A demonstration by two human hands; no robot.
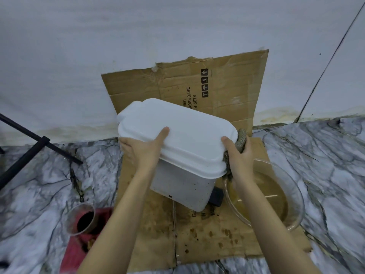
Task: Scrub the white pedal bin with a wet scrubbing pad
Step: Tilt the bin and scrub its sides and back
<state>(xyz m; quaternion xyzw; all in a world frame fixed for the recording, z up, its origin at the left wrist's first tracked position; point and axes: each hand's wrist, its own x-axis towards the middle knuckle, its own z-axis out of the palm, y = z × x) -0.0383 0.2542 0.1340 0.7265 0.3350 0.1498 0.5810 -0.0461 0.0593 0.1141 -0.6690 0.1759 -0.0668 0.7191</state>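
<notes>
While the right hand [242,161] curls its grip round a grey, coarse scrubbing pad [241,139] and presses it against the right end of the lid, thumb hooked over the top edge, the left hand [140,151] closes its grip on the lid's opposite end, thumb on top and fingers underneath. Between them sits the white plastic pedal bin [187,131], lid shut, standing on a stained brown cardboard sheet [207,234] laid over the marble-patterned floor [325,155], its black pedal [216,196] poking out low on the right. Just beside it, a clear glass bowl [300,196] holds murky brown water. The lid looks clean and bright, so that part seems largely done, while the near face of the body carries dark specks and a greyish film. Scrubbing appears to be partway, with the body's sides left to work over.
</notes>
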